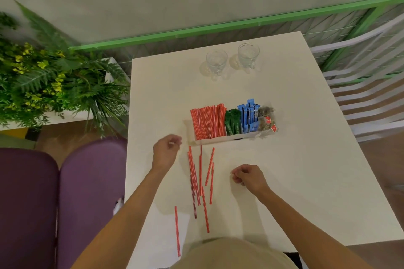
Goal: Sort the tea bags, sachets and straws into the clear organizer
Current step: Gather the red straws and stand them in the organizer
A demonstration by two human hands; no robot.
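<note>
Flanking loose straws [200, 179] are left hand [166, 152], right hand [249, 178].

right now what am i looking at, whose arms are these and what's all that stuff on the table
No machine here: a person wears one camera on the head, looking down at their own bare arms. The left hand and right hand have curled fingers; the right holds nothing visible, the left is too blurred to tell. On the white table stands a clear plastic organizer holding red striped straws, green sachets, blue sachets and tea bags with red tags. More loose red straws lie scattered in front of it. Two clear glass cups stand farther back.
</note>
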